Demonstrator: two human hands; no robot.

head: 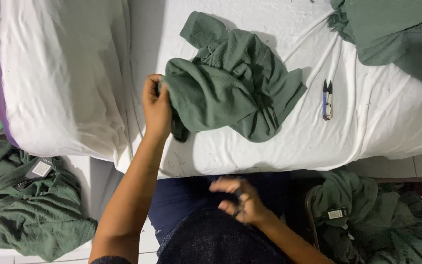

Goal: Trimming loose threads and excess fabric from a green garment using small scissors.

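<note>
left hand [156,106] grips the green garment [233,85] bunched on the white sheet [377,117]; right hand [240,200], blurred, pinches something small and dark. snips [327,100] lie aside; more garments wait, so work looks midway.

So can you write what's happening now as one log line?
left hand: grips green garment on white sheet | right hand: blurred, by lap | thread snips: lying apart

Thread snips [327,100] on white sheet [377,117], right of centre; green garment pile [396,34] top right; tagged green heap [25,205] on floor left; another tagged heap [367,215] lower right.
</note>
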